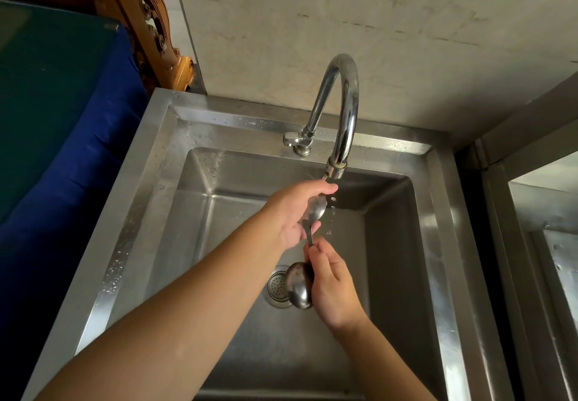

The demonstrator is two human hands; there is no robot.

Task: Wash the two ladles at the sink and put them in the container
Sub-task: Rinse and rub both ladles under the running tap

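Over the steel sink, my left hand curls round the bowl of one steel ladle just under the tap's spout, where water drops fall. My right hand grips the handles below it. A second ladle's bowl hangs beside my right hand, above the drain. The handles are mostly hidden in my right hand. No container is in view.
A curved chrome tap rises from the sink's back rim, its lever at the base. The round drain strainer lies in the basin. A blue-covered surface is at the left, another steel unit at the right.
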